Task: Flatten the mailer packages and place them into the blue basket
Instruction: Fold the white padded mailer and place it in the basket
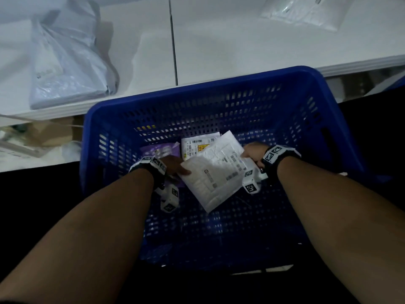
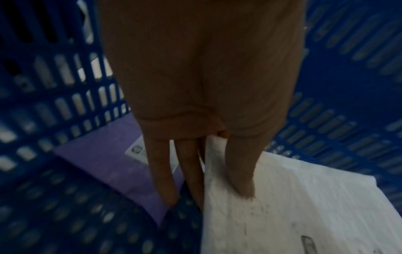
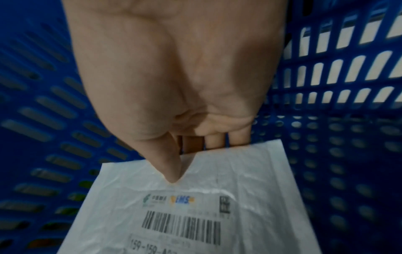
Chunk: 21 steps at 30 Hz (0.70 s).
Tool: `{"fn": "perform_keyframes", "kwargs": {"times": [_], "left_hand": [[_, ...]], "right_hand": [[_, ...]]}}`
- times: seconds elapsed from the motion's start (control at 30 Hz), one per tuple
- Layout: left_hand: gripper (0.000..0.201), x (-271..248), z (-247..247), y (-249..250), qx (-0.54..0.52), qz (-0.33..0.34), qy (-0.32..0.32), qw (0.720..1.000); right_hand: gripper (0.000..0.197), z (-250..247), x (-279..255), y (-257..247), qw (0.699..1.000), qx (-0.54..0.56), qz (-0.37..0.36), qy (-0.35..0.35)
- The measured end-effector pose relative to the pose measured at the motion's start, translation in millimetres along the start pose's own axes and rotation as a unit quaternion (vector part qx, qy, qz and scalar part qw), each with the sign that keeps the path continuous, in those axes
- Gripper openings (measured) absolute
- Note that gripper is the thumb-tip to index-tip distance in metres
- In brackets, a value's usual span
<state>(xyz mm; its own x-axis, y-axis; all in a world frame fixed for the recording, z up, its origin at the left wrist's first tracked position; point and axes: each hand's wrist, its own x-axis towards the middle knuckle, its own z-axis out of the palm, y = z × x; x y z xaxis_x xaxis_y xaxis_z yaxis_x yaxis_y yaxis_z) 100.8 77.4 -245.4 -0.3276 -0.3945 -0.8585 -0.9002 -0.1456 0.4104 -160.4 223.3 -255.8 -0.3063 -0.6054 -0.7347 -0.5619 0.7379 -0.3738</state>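
Note:
Both my hands are down inside the blue basket (image 1: 197,93), holding a flat white mailer (image 1: 217,172) with a printed shipping label, tilted above the floor of the basket. My left hand (image 1: 175,166) pinches its left edge, thumb on top and fingers underneath (image 2: 219,197). The right hand (image 1: 252,152) pinches the opposite end, with the thumb pressed on the top face and the fingers below (image 3: 193,161). The barcode label on the white mailer (image 3: 195,214) faces up. A purple mailer (image 1: 157,151) and another white labelled mailer (image 1: 197,145) lie in the basket beneath it.
The basket stands against the front edge of a white table (image 1: 219,40). A grey plastic mailer bag (image 1: 65,62) lies on the table's left part, and a white bag (image 1: 302,12) at the far right. Cardboard and clutter (image 1: 43,132) sit under the table at left.

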Motion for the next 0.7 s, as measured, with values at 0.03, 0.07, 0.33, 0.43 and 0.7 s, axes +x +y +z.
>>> {"fn": "perform_keyframes", "kwargs": {"times": [0.03, 0.07, 0.33, 0.43, 0.7], "left_hand": [[0.045, 5, 3, -5, -0.028, 0.003, 0.009, 1.0], [0.045, 13, 4, -9, -0.058, 0.004, 0.034, 0.998], [0.051, 51, -5, -29, -0.258, -0.021, 0.144, 0.955], [0.065, 57, -15, -41, -0.196, -0.024, 0.193, 0.961], [0.034, 61, -20, -66, -0.28, -0.03, 0.139, 0.949]], "right_hand": [[0.039, 5, 4, 4, 1.0, 0.001, 0.015, -0.004], [0.039, 10, 6, 7, 1.0, 0.006, 0.027, -0.009], [0.034, 45, 16, -8, 0.975, 0.186, 0.094, -0.071], [0.032, 55, 16, -18, 0.955, 0.256, 0.121, -0.09], [0.019, 77, 23, -23, 0.93, 0.339, 0.115, -0.087]]}}
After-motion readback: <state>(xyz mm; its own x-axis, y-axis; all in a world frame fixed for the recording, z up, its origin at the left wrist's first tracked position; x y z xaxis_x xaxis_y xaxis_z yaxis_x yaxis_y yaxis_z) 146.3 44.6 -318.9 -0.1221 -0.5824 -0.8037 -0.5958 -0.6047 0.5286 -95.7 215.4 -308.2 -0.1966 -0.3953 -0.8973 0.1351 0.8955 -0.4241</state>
